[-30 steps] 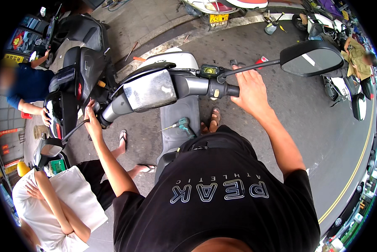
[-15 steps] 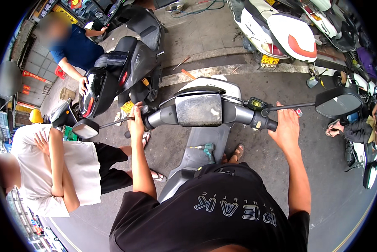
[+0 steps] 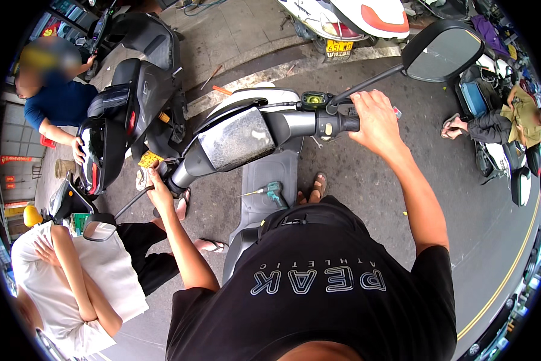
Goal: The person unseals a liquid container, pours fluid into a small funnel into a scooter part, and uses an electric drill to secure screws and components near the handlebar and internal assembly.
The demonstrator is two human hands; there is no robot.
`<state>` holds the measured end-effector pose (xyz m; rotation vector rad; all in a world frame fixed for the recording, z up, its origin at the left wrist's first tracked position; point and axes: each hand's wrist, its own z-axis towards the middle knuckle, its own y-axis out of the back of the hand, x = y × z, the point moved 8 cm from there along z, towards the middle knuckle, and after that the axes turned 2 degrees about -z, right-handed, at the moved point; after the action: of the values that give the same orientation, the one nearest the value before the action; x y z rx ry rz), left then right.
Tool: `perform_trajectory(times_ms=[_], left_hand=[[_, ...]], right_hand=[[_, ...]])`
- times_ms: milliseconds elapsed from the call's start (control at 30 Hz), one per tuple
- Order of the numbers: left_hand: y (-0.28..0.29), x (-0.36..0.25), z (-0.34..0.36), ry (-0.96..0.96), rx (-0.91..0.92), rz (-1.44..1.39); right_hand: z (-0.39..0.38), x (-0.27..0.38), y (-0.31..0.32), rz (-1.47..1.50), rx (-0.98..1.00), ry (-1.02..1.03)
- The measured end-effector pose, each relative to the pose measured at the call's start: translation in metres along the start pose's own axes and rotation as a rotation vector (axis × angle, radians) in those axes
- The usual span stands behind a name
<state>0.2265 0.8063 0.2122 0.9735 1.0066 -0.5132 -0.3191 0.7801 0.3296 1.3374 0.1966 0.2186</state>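
Note:
A scooter's handlebar, with a scuffed grey front cover (image 3: 237, 141), stretches in front of me and is turned to the left. My left hand (image 3: 161, 192) is closed around the left grip, which it mostly hides. At the other end, my right hand (image 3: 376, 123) holds the outer part of the black right grip (image 3: 345, 123), its fingers reaching forward over the lever side. Beyond each hand a mirror sticks out: the right mirror (image 3: 445, 53) and the left mirror (image 3: 99, 230). On the grey footboard (image 3: 264, 165) lies a teal power drill (image 3: 274, 191) with a long bit.
A person in a white shirt (image 3: 77, 277) stands close at left, arms folded. Behind, someone in blue (image 3: 59, 102) touches a parked black scooter (image 3: 135, 102). A white scooter (image 3: 348, 18) stands ahead. At right, a person in dark trousers (image 3: 487, 127) sits beside parked scooters.
The handlebar has swung to the left: its right end has gone forward with my right hand, its left end back toward me. Both hands stay on the grips. The whole view has also shifted.

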Motion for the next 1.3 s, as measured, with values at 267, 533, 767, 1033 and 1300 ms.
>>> perform_trajectory(times_ms=[267, 533, 767, 1033, 1300], left_hand=[[0.003, 0.000, 0.003, -0.021, 0.021, 0.012], [0.002, -0.010, 0.002, 0.006, 0.024, 0.041], [0.003, -0.010, 0.004, -0.030, 0.016, 0.085], [0.005, -0.008, 0.002, -0.012, 0.008, 0.069], [0.000, -0.023, 0.001, -0.033, 0.141, 0.108]], right_hand=[[0.000, 0.005, 0.003, -0.001, -0.002, 0.005], [-0.003, 0.002, -0.006, -0.021, -0.005, 0.025], [-0.005, 0.003, -0.006, -0.020, 0.013, 0.026], [0.000, 0.006, 0.000, -0.041, -0.022, 0.024], [0.001, 0.003, -0.003, -0.007, 0.058, -0.051]])
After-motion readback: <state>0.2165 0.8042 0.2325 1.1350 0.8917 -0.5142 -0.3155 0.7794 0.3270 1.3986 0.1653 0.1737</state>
